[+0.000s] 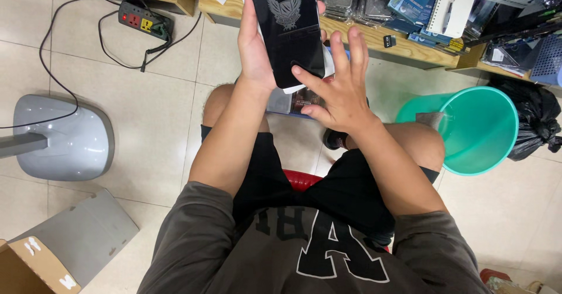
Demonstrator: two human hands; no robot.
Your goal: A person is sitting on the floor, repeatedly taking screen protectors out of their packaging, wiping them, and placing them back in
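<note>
**Black sleeve held up between my two hands**

The top of the flat black packet (288,28) runs out of the frame, so I cannot see its full length, and whatever white piece sits behind its lower edge is mostly covered. My knees hide much of the small items lying below my hands, so I cannot make those out. The goods stacked on the bench (374,39) are cut off at the upper edge and too crowded to tell apart.

The packet stands upright in front of me, above my lap, with a pale winged emblem on its face. It sits between both hands, left of the green bucket (480,133) and well apart from the power strip (144,20) on the floor.

My left hand (254,48) grips the packet along its left edge, palm behind it and fingers curled round the far side. My right hand (342,89) is spread wide, fingers fanned; its thumb and one fingertip touch the packet's lower right corner, the other fingers standing free.
</note>
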